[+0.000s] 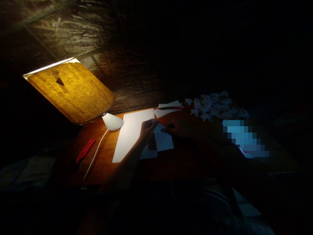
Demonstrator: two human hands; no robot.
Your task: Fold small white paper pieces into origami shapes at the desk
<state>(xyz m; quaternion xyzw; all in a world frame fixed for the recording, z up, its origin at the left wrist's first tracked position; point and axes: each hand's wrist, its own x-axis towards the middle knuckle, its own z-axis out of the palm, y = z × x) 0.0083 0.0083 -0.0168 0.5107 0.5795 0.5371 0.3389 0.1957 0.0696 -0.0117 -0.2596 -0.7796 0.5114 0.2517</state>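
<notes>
A small sheet of white paper (pixel 164 141) is between my two hands, its upper part partly covered by fingers. My left hand (pixel 147 128) has its fingers closed on the upper left edge of the paper, over a larger white sheet (pixel 132 130) on the table. At the paper's right edge, my right hand (pixel 176 128) is closed with thumb and finger on it; dim light hides most of its fingers. Any fold in the paper is hard to make out.
On the wooden table (pixel 97 169) stands a lit lamp (pixel 70 91) with a white base and cord. A red-handled tool (pixel 85 151) lies left. Behind are white paper (pixel 168 112), a dark blade with a red handle, and many folded paper pieces (pixel 212 104). A blurred bright screen (pixel 244 138) lies right.
</notes>
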